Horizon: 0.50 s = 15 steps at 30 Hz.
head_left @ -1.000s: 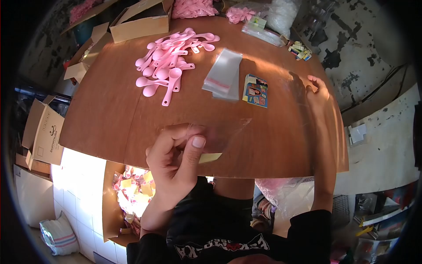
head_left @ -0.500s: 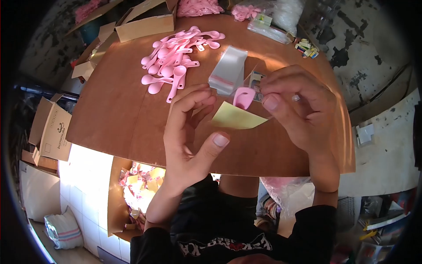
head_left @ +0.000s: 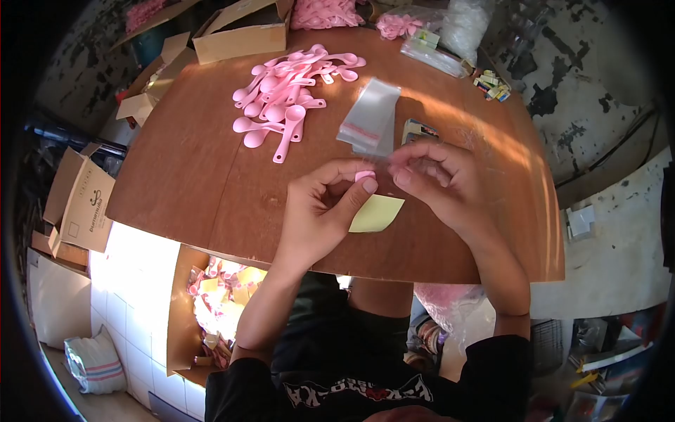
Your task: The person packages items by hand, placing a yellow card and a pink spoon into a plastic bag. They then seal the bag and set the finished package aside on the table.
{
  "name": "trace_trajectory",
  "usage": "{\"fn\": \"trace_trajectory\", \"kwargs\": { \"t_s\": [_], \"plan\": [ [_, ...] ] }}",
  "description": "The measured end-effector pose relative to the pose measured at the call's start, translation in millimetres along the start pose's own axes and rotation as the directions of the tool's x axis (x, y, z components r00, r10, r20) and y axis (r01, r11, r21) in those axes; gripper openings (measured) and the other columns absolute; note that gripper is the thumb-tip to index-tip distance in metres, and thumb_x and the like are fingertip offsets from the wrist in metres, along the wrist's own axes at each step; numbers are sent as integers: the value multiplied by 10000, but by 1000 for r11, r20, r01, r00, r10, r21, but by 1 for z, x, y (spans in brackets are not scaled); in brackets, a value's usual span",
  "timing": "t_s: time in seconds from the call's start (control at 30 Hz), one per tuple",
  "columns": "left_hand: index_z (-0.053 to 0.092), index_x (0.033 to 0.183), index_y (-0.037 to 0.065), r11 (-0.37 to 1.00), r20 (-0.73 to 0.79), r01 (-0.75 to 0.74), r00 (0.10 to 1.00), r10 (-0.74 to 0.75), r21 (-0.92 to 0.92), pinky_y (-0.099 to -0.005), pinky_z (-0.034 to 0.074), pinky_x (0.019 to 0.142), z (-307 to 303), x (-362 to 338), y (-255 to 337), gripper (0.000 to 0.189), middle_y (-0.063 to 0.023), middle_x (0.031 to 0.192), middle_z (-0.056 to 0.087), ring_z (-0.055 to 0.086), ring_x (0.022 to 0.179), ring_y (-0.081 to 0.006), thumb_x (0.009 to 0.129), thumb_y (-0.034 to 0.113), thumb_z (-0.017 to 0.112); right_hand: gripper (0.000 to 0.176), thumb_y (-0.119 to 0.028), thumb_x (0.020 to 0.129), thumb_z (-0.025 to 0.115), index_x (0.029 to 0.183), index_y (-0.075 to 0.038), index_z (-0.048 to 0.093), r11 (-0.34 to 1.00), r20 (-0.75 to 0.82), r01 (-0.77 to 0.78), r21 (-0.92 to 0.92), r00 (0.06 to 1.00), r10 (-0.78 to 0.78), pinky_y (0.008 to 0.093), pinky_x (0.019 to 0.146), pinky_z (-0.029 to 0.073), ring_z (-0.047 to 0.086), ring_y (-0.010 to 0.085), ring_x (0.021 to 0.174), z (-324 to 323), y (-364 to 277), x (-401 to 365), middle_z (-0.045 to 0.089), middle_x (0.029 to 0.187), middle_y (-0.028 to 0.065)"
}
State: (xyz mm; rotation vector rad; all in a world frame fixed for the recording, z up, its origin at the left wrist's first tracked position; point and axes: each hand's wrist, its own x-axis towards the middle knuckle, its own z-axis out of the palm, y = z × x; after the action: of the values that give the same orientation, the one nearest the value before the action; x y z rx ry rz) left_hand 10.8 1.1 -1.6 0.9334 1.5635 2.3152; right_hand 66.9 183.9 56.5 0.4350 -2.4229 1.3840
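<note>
My left hand (head_left: 323, 207) is closed, thumb and forefinger pinching a pink plastic piece (head_left: 365, 175), apparently a measuring spoon, mostly hidden by the fingers. Below the thumb a yellow paper card (head_left: 377, 214) sticks out. A faint clear plastic bag (head_left: 380, 167) reaches from the pinch to my right hand (head_left: 437, 180), whose thumb and fingertips are closed at its edge. Just beyond the hands lies a stack of flat clear bags (head_left: 371, 116). Farther left is a pile of pink measuring spoons (head_left: 285, 84).
A small box (head_left: 420, 131) lies behind my right hand. Cardboard boxes (head_left: 242, 39) and bags of pink pieces (head_left: 327, 13) stand along the far edge. Small packets (head_left: 492, 85) are at the far right. Below the table's near edge, an open carton (head_left: 184, 295) holds packed items.
My left hand has moved right and closed on the pink piece; before, it was open beside the card. My right hand has moved left and down, closer to the left.
</note>
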Motion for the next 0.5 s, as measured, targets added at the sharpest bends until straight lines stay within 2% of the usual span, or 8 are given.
{"fn": "trace_trajectory", "kwargs": {
  "t_s": [0.03, 0.07, 0.2, 0.27, 0.37, 0.5],
  "plan": [
    [646, 1087, -39, 1000, -33, 22, 999, -23, -6, -229, 529, 746, -1, 1, 0, 175, -68, 962, 700, 640, 864, -81, 923, 20, 642, 187, -94, 868, 712, 1023, 3, 675, 966, -33, -100, 240, 993, 111, 264, 791, 506, 633, 115, 854, 4, 0, -2, 681, 935, 53],
    [654, 1076, -37, 999, -67, 42, 997, -43, -12, -216, 524, 711, -2, 1, 1, 164, -61, 937, 703, 637, 832, -72, 926, 28, 643, 231, -101, 884, 706, 1081, 6, 653, 865, -35, -181, 468, 974, 223, 265, 821, 509, 627, 114, 876, 7, 1, -4, 672, 974, 50],
    [650, 1083, -37, 996, -74, 82, 994, -83, -16, -207, 510, 688, -11, 3, -6, 171, -58, 942, 703, 625, 821, -60, 929, 37, 643, 287, -96, 902, 689, 1151, 19, 605, 867, -17, -145, 476, 985, 174, 269, 875, 506, 626, 121, 920, 11, 32, -13, 655, 1029, 57],
    [649, 1082, -37, 993, -52, 109, 993, -111, -33, -211, 512, 692, -12, 4, -9, 174, -59, 941, 703, 622, 813, -60, 928, 43, 645, 238, -84, 910, 678, 1112, 26, 618, 871, -11, -205, 447, 972, 235, 262, 853, 517, 631, 109, 911, 12, 38, -14, 659, 1016, 57],
    [649, 1082, -36, 993, -21, 105, 994, -106, -48, -217, 506, 704, -10, 4, -8, 178, -56, 937, 704, 618, 812, -59, 942, 72, 635, 216, -86, 915, 673, 1092, 29, 628, 852, -59, -210, 479, 961, 270, 247, 813, 528, 638, 101, 891, 15, 45, -16, 665, 995, 54],
    [649, 1095, -33, 995, -25, 85, 996, -86, -44, -220, 497, 721, -11, 3, -14, 198, -53, 938, 706, 616, 820, -61, 964, 110, 612, 182, -77, 915, 669, 1064, 26, 646, 889, -75, -212, 406, 962, 264, 233, 755, 532, 641, 91, 846, 15, 40, -18, 672, 961, 58]
  ]
}}
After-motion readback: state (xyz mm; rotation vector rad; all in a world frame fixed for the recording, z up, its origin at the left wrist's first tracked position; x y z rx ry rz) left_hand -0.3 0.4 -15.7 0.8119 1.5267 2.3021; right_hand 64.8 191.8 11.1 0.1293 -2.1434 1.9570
